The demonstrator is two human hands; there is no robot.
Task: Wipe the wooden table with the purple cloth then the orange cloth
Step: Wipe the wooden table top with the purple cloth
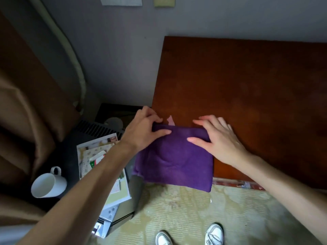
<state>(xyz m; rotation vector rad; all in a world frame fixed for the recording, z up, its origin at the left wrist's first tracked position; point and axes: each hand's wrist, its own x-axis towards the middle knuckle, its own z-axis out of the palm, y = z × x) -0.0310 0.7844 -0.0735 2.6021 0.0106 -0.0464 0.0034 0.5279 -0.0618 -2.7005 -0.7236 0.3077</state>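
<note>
The purple cloth [174,160] lies folded into a rough square on the near left corner of the wooden table [247,85], with its lower edge hanging over the table's front. My left hand [143,131] pinches the cloth's far left corner between thumb and fingers. My right hand [217,140] grips the far right corner, thumb on top and fingers curled over the folded edge. A small pink tag [170,120] sticks out behind the cloth between my hands. No orange cloth is in view.
A low dark stand on the left carries a white mug [47,184], printed leaflets [99,156] and a grey box [108,218]. Brown curtains [26,112] hang at far left. My two white shoes [189,236] stand on a pale patterned carpet. Wall sockets [120,0] sit above.
</note>
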